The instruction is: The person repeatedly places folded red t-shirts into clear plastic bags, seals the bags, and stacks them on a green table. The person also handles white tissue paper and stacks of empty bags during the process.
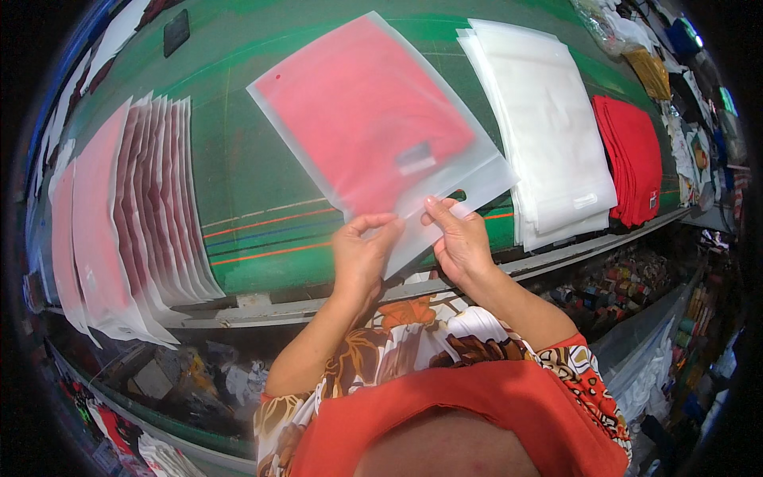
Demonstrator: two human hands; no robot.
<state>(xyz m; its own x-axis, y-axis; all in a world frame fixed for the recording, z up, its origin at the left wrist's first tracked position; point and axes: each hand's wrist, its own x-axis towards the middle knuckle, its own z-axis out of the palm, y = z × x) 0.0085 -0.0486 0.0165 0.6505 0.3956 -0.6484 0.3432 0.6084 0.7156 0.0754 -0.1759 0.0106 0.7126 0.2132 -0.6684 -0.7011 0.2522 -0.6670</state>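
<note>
A frosted plastic bag (483, 173) lies tilted on the green table before me, with a folded red garment (357, 107) inside it. A label on the garment shows faintly through the plastic. My left hand (365, 250) pinches the bag's near edge between thumb and fingertips. Close beside it, my right hand (462, 238) grips the same end, thumb on top, by the cut-out handle hole. To the right lies a stack of flat frosted bags (548, 131). Past that stack sit folded red garments (629, 161), one showing a small tag.
Several filled bags (98, 226) overlap in a row at the left, their ends hanging over the table's front edge. A dark flat object (176, 33) lies at the far left. Thread spools (626, 286) fill a shelf below the table (268, 149) on the right.
</note>
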